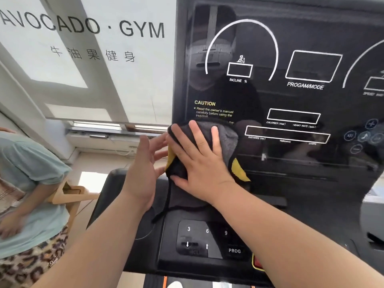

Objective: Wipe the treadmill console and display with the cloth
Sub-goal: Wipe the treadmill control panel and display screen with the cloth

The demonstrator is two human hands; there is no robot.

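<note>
The treadmill's glossy black display (291,96) fills the upper right, with white outlines and a yellow CAUTION label. Below it lies the console keypad (207,240) with numbers, arrows and PROG. A dark grey cloth (225,138) with yellow edges is pressed flat against the display's lower left corner. My right hand (199,163) lies spread on the cloth, fingers apart, palm holding it to the surface. My left hand (145,169) hovers open just left of the cloth at the display's edge; its fingertips are near the cloth's yellow edge, and I cannot tell if they touch.
Another person in a light green shirt and leopard-print trousers (27,204) stands at the left, close to the treadmill. A window blind printed AVOCADO GYM (87,59) hangs behind. A red safety key (257,262) sits at the console's lower edge, under my right forearm.
</note>
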